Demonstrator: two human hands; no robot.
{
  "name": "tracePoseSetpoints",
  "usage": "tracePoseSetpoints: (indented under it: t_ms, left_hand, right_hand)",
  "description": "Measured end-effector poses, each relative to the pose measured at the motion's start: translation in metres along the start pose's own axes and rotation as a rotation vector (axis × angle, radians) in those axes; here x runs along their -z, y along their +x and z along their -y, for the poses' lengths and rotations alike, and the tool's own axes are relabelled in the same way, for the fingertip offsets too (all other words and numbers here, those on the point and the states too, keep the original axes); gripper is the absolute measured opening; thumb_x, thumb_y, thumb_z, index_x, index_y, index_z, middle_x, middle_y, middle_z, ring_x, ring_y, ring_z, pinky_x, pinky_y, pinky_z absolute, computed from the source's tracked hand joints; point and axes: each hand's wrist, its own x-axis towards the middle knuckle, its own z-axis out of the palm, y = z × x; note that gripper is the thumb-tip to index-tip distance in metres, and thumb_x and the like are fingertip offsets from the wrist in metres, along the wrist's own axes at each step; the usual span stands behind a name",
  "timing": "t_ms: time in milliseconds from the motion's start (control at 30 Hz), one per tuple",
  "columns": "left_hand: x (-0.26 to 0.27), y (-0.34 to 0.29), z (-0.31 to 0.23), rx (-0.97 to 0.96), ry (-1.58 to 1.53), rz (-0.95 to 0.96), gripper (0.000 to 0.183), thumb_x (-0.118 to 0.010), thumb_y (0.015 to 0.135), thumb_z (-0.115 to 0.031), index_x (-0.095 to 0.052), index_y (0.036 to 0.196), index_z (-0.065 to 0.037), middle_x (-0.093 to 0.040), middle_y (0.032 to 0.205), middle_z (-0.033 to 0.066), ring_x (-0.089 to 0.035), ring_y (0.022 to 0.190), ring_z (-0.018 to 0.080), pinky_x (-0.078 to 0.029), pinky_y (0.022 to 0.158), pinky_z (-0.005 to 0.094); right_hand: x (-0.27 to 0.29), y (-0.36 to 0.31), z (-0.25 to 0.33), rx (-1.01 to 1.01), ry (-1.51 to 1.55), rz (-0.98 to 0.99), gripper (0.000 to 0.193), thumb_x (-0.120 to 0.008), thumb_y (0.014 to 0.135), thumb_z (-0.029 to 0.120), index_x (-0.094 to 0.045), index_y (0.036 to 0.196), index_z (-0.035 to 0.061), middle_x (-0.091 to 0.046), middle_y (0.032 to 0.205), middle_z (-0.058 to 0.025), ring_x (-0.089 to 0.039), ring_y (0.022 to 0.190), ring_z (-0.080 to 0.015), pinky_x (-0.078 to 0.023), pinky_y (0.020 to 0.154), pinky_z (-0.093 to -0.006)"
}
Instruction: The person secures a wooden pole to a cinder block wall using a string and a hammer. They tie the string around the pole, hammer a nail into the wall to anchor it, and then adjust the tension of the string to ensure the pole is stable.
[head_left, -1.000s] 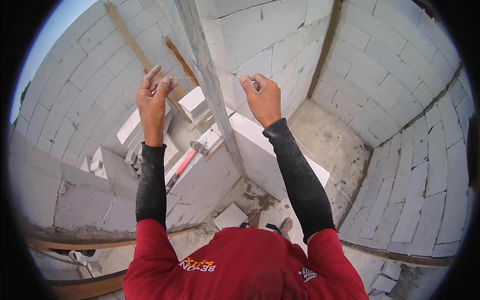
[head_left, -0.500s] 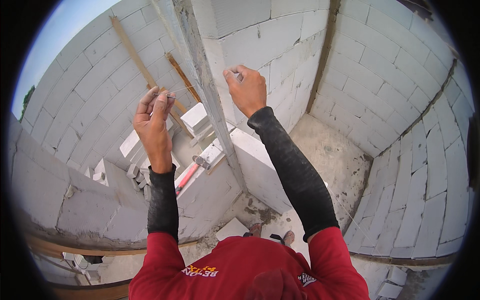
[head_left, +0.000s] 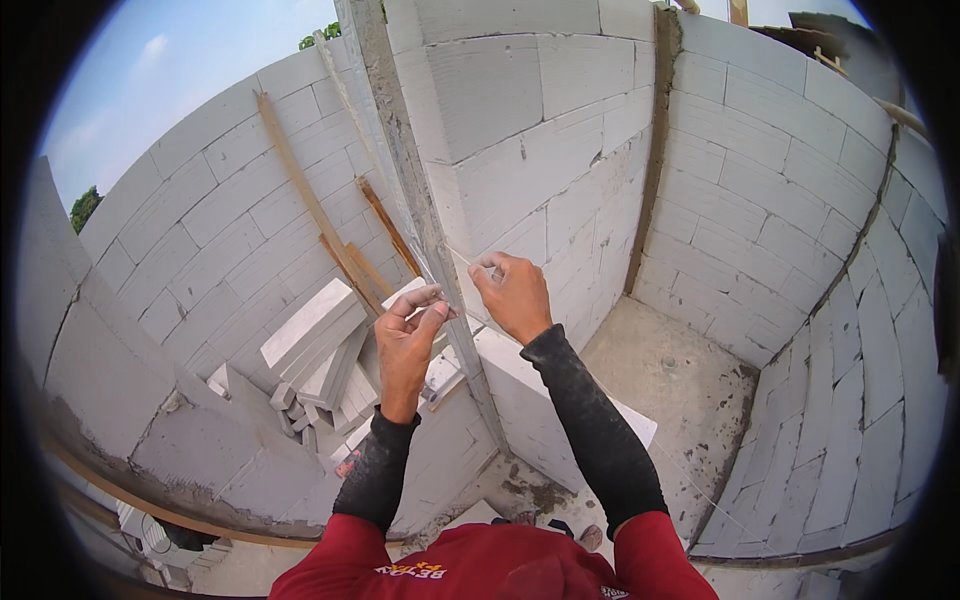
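Note:
My left hand [head_left: 405, 345] pinches a thin nail, its small tip just showing at the fingertips, beside a narrow grey concrete column [head_left: 400, 120]. To its right, my right hand [head_left: 518, 300] is closed, thumb against fingers, on a thin white string [head_left: 456, 255] that runs toward the column. What lies inside the right fist is hidden. Below, a low wall of white blocks [head_left: 545, 395] meets the column. Partly behind my left forearm, a bit of the red handle of a hammer [head_left: 347, 464] shows.
Tall white block walls [head_left: 760, 150] enclose a concrete floor [head_left: 660, 370] on the right. Loose blocks [head_left: 315, 325] are piled at left, near a wooden plank [head_left: 300, 180] leaning on the far wall. A thin line crosses the floor at right.
Both hands have come closer together, the left moving right toward the column. The view has tilted up, showing more sky and wall. My left forearm now covers most of the hammer.

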Motion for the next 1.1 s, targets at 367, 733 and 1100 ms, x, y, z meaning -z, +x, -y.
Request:
tracePoseSetpoints:
  t_ms: [367,733,1100]
  left_hand:
    - [-0.011,0.023,-0.006,0.015,-0.06,0.073,0.025,-0.068,0.097,-0.007,-0.065,0.118,0.004,-0.071,0.105,0.0115,-0.072,0.095,0.0203,-0.058,0.093,0.0332]
    - [-0.029,0.033,0.002,-0.029,-0.108,0.059,0.031,-0.072,0.096,-0.012,-0.066,0.119,0.007,-0.07,0.107,0.0151,-0.072,0.095,0.0183,-0.061,0.089,0.0301]
    - [-0.023,0.023,0.014,-0.025,0.053,0.089,0.034,-0.067,0.099,-0.013,-0.063,0.127,0.007,-0.072,0.109,0.0166,-0.072,0.105,0.024,-0.059,0.095,0.0369]
  right_hand:
    - [0.042,-0.026,0.016,0.152,0.031,0.01,0.028,-0.069,0.091,0.026,-0.077,0.105,0.0034,-0.061,0.065,-0.0069,-0.055,0.06,-0.019,-0.046,0.06,-0.0357]
    - [0.04,-0.024,0.024,0.19,0.05,0.074,0.031,-0.074,0.089,0.038,-0.08,0.102,0.0097,-0.067,0.078,-0.0111,-0.066,0.073,-0.0282,-0.052,0.07,-0.0397]
    - [0.023,-0.027,0.007,0.201,0.089,-0.085,0.023,-0.072,0.091,0.026,-0.079,0.101,0.0057,-0.074,0.092,-0.0126,-0.07,0.076,-0.0275,-0.053,0.072,-0.0374]
